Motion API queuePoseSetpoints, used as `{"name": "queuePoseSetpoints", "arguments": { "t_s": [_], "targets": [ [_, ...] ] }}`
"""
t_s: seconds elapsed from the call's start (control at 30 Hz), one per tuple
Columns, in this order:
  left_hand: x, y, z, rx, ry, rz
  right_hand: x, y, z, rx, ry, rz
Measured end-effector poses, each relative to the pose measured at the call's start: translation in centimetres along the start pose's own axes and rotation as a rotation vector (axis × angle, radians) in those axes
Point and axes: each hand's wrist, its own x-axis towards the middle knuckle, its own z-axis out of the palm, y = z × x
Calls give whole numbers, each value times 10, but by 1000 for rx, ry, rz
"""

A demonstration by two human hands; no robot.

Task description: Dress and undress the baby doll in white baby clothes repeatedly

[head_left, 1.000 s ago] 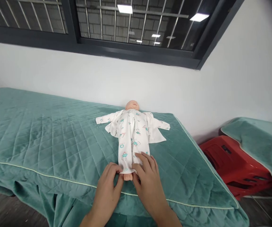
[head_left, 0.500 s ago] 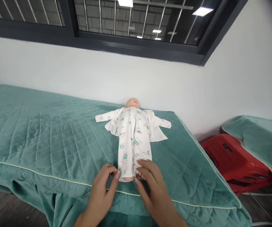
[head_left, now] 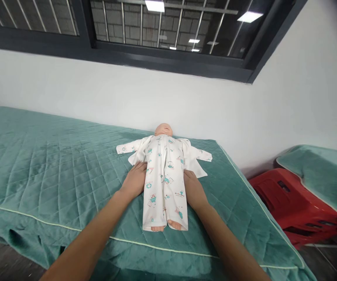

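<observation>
A baby doll [head_left: 164, 129] lies on its back on the green quilted bed cover, head toward the wall. It wears white printed trousers [head_left: 165, 183] and a white long-sleeved top [head_left: 196, 164] spread out at both sides. Bare toes [head_left: 157, 228] poke out of the trouser cuffs. My left hand [head_left: 135, 178] presses against the trousers' left edge at thigh height, fingers bent around the side. On the opposite edge, my right hand [head_left: 194, 189] holds the fabric in the same way. The fingertips of both hands are partly hidden along the trouser sides.
The bed cover [head_left: 69, 164] reaches to the white wall [head_left: 112, 89] below a dark-framed, barred window [head_left: 168, 58]. At the right, red plastic stools [head_left: 297, 203] stand beside the bed, with a green cloth [head_left: 320, 171] over them.
Both hands have left the trouser cuffs and moved up along the legs to the sides of the thighs. The cuffs and toes are now uncovered. The camera view has shifted slightly.
</observation>
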Motion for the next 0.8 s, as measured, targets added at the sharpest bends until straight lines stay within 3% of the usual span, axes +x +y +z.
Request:
{"name": "queuePoseSetpoints", "arguments": {
  "t_s": [0.27, 0.47, 0.67, 0.8],
  "targets": [
    [25, -3, -13, -264, -112, 3, 3, 5, 2, -44, 22, 25],
    [43, -11, -11, -322, -89, 9, 0, 6, 4, -28, 25, -3],
    [39, -13, -7, -165, -66, -42, -2, 7, 5, 37, 58, -2],
    [27, -15, -5, -66, -33, 43, -3, 8, 4, 79, 88, 5]
  ]
}}
